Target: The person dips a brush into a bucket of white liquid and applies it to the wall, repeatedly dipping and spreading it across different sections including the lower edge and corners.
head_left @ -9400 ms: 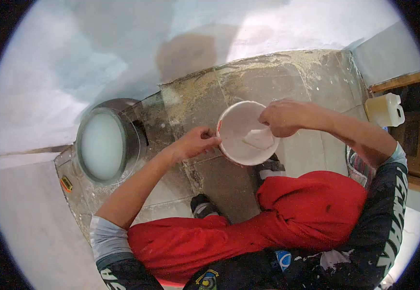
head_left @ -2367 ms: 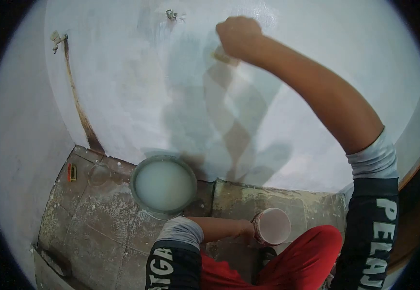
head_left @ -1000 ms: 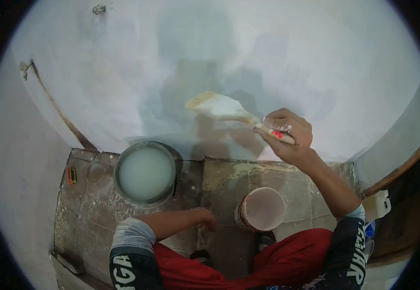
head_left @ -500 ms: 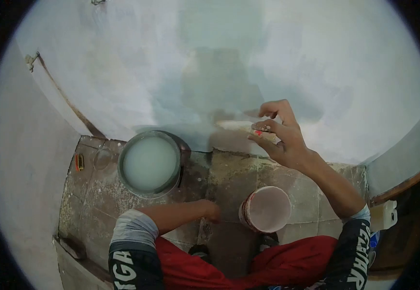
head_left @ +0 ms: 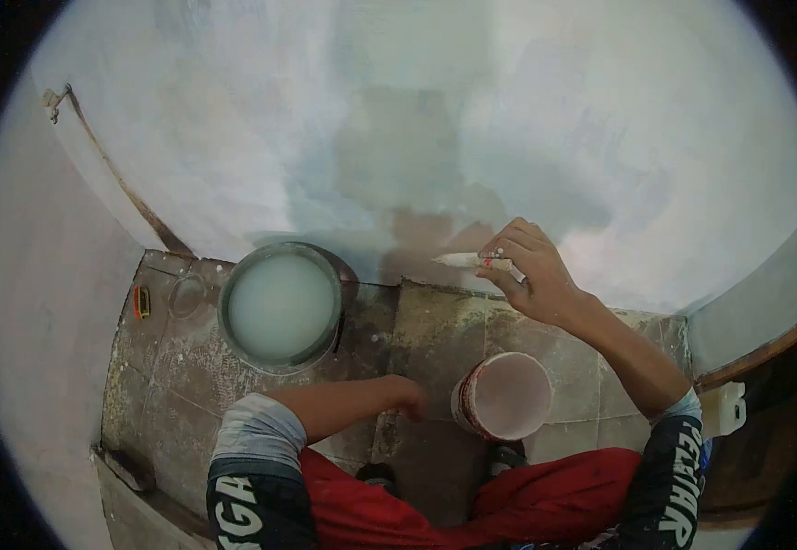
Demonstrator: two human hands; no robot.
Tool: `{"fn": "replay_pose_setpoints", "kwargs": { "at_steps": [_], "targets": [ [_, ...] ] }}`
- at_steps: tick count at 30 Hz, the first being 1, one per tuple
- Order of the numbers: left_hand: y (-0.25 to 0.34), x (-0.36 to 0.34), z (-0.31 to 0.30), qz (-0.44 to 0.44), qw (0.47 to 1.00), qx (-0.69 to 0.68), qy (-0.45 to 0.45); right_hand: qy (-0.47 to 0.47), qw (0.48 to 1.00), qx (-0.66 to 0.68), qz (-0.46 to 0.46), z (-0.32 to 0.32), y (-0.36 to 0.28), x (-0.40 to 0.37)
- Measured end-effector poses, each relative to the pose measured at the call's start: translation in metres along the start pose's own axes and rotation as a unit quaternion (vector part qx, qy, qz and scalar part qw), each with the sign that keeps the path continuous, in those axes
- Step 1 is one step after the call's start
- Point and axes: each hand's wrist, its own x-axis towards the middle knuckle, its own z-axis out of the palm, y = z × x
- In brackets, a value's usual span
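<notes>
My right hand [head_left: 538,275] is closed round a pale paintbrush [head_left: 462,260] with a red mark on it, its tapered end pointing left in front of the lower wall [head_left: 398,174]. Below it stands a white-lined paint bucket [head_left: 512,396] with a reddish outside, between my feet and the wall. My left hand [head_left: 407,398] hangs just left of that bucket, apart from it; its fingers point down and are mostly hidden. A larger grey bucket [head_left: 281,359] of milky, pale liquid [head_left: 285,304] stands further left.
Splashed floor tiles [head_left: 187,394] meet the wall behind the buckets. A tap [head_left: 56,101] sticks out at the upper left, with a brown stain beneath it. A small yellow-red item [head_left: 142,302] lies at left, and a pale jerrycan [head_left: 725,409] stands by the right-hand wall's edge.
My right hand has turned, and its raised fingers have come down onto the paintbrush. The paintbrush has shifted a little lower and shows more sharply. My left hand has barely moved.
</notes>
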Motion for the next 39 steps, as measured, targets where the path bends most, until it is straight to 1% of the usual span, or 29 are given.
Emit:
{"fn": "replay_pose_setpoints", "kwargs": {
  "at_steps": [3, 5, 6, 8, 9, 11, 12, 14, 15, 17, 18, 19, 21, 22, 23, 24, 25, 26, 28, 29, 30, 31, 33, 34, 35, 36, 37, 38, 39],
  "targets": [
    [-0.004, 0.009, 0.005, 0.018, 0.999, 0.040, -0.026, -0.001, 1.000, 0.016, 0.007, 0.002, 0.000, 0.002],
    [0.000, 0.001, 0.006, -0.042, 0.998, -0.050, -0.011, 0.010, 1.000, 0.025, 0.010, 0.002, -0.002, 0.005],
    [0.004, -0.008, 0.002, -0.040, 0.998, -0.047, -0.009, 0.010, 1.000, 0.022, 0.011, 0.003, -0.004, 0.006],
    [0.012, -0.028, -0.011, -0.031, 0.998, 0.002, -0.049, 0.022, 0.999, 0.036, 0.034, 0.006, -0.005, 0.007],
    [0.014, -0.033, -0.012, -0.029, 0.999, 0.003, -0.044, 0.020, 0.999, 0.031, 0.032, 0.007, -0.002, 0.006],
    [0.013, -0.041, -0.013, -0.062, 0.995, -0.076, -0.035, -0.003, 0.999, 0.027, 0.032, 0.007, 0.005, 0.006],
    [0.009, -0.032, -0.010, -0.061, 0.995, -0.076, -0.028, -0.005, 0.999, 0.021, 0.027, 0.003, 0.007, 0.010],
    [-0.004, -0.007, -0.004, -0.011, 0.999, -0.028, -0.043, 0.002, 0.998, -0.015, 0.056, -0.004, 0.013, 0.021],
    [-0.001, -0.014, -0.009, -0.011, 0.999, -0.026, -0.038, 0.003, 0.998, -0.020, 0.054, -0.012, 0.014, 0.032],
    [0.011, -0.032, -0.018, -0.020, 0.998, -0.026, -0.063, 0.095, 0.992, -0.085, -0.001, -0.039, 0.013, 0.066],
    [0.012, -0.026, -0.021, -0.019, 0.998, -0.024, -0.060, 0.138, 0.983, -0.118, -0.024, -0.054, 0.009, 0.083],
    [0.012, -0.016, -0.020, -0.033, 0.997, 0.001, -0.073, 0.179, 0.972, -0.148, -0.046, -0.069, 0.004, 0.101],
    [0.014, -0.014, -0.021, -0.047, 0.995, 0.023, -0.087, 0.238, 0.939, -0.212, -0.129, -0.089, -0.003, 0.134],
    [0.016, -0.021, -0.024, -0.030, 0.996, 0.007, -0.082, 0.277, 0.929, -0.211, -0.127, -0.087, 0.000, 0.145],
    [0.016, -0.025, -0.025, -0.012, 0.997, -0.009, -0.075, 0.277, 0.929, -0.211, -0.126, -0.081, 0.004, 0.149],
    [0.014, -0.026, -0.023, -0.011, 0.997, -0.009, -0.076, 0.282, 0.909, -0.242, -0.190, -0.071, 0.011, 0.150],
    [0.013, -0.026, -0.019, -0.011, 0.999, -0.018, -0.050, 0.285, 0.884, -0.272, -0.252, -0.060, 0.014, 0.150],
    [0.011, -0.026, -0.016, -0.012, 0.999, -0.026, -0.025, 0.250, 0.883, -0.321, -0.232, -0.045, 0.012, 0.138],
    [0.010, -0.021, -0.018, -0.005, 0.999, -0.027, -0.044, 0.249, 0.865, -0.374, -0.222, -0.001, 0.029, 0.122],
    [0.011, -0.018, -0.017, 0.002, 0.997, -0.027, -0.065, 0.236, 0.877, -0.360, -0.213, 0.020, 0.036, 0.108],
    [0.013, -0.016, -0.016, 0.003, 0.997, -0.026, -0.068, 0.223, 0.888, -0.347, -0.203, 0.037, 0.039, 0.096],
    [0.014, -0.015, -0.017, 0.008, 0.998, -0.016, -0.059, 0.224, 0.887, -0.348, -0.205, 0.046, 0.033, 0.092],
    [0.020, -0.020, -0.020, 0.015, 0.999, -0.008, -0.050, 0.197, 0.918, -0.302, -0.163, 0.059, 0.020, 0.088],
    [0.023, -0.027, -0.022, 0.008, 0.998, -0.014, -0.058, 0.183, 0.950, -0.223, -0.122, 0.058, 0.014, 0.088],
    [0.028, -0.031, -0.024, 0.002, 0.998, -0.019, -0.067, 0.181, 0.950, -0.225, -0.121, 0.052, 0.010, 0.090],
    [0.026, -0.015, -0.022, 0.005, 0.998, -0.017, -0.067, 0.140, 0.983, -0.116, -0.012, 0.042, 0.004, 0.095],
    [0.020, 0.014, -0.019, 0.024, 0.995, 0.012, -0.092, 0.098, 0.990, -0.005, 0.098, 0.033, 0.001, 0.101],
    [0.019, 0.030, -0.016, 0.044, 0.991, 0.042, -0.118, 0.098, 0.990, -0.008, 0.101, 0.022, 0.007, 0.107],
    [0.022, 0.028, -0.018, 0.044, 0.991, 0.044, -0.118, 0.122, 0.991, -0.042, 0.035, 0.007, 0.020, 0.114]
  ]
}}
